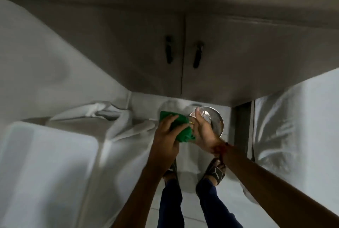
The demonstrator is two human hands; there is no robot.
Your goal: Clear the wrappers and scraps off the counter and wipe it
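1. Green cloth (176,127) is bunched in the left hand (167,132), fingers clenched over it, held in the air above the floor, not on any surface.
2. Right hand (202,132) grips a round shiny metal dish or lid (215,119) by its edge, tilted up on its side. Something clear and glassy sits against it near the thumb; can't tell what it is.
3. Cloth touches the right hand at the dish's edge. Looks like the dish is being wiped or dried with the cloth, but frame is blurred, so that's a guess.
4. Step in hand, my read: cloth stage. No wrappers or scraps visible in this view, so can't judge whether clearing is done.
5. Next move needs the dish put down to free the right hand, then the cloth laid flat on the surface to be wiped. The counter top itself isn't clearly in view.
6. Around: cabinet doors (183,53) with two dark handles straight ahead, overhang above. White sheeting (73,154) drapes the bulky thing at left and another at right.
7. In the way: standing room between the draped things is narrow, with the person's sandalled feet (216,172) on the tiled floor (190,215). Loose folds of sheeting could snag the cloth or an elbow.
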